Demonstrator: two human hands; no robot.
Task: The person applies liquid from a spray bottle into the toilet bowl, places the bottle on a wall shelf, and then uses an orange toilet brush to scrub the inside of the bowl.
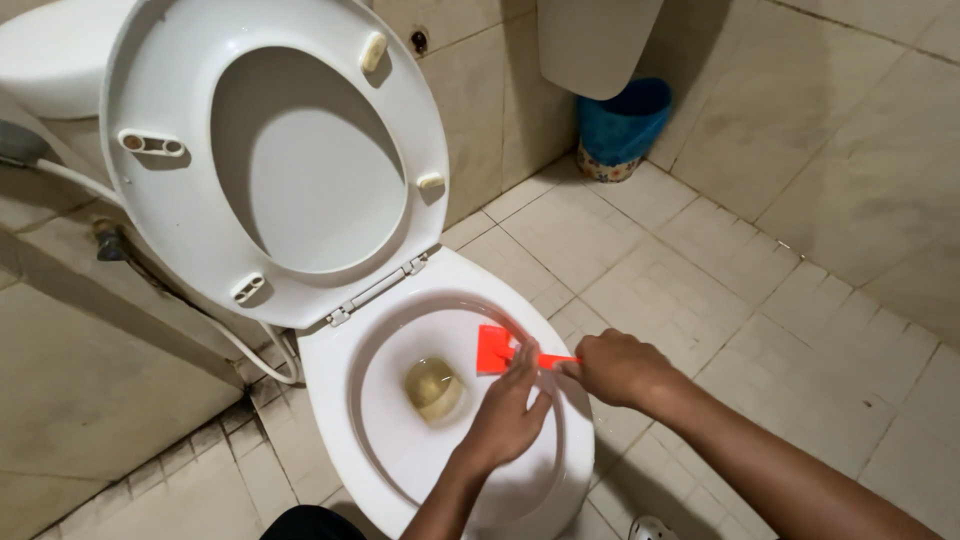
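Lower centre of the frame, I have both hands over the toilet bowl [330, 400]. My right hand [618, 368] is closed around the handle of the red scraper [497, 350], whose blade lies on the bowl's inner wall; my left hand [508, 412] presses fingers against it, apparently for steadiness. The seat [180, 210] stands raised, upper left.

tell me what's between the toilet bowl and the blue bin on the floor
Only bare floor tiles lie between the toilet bowl and the blue bin, as the head view shows.
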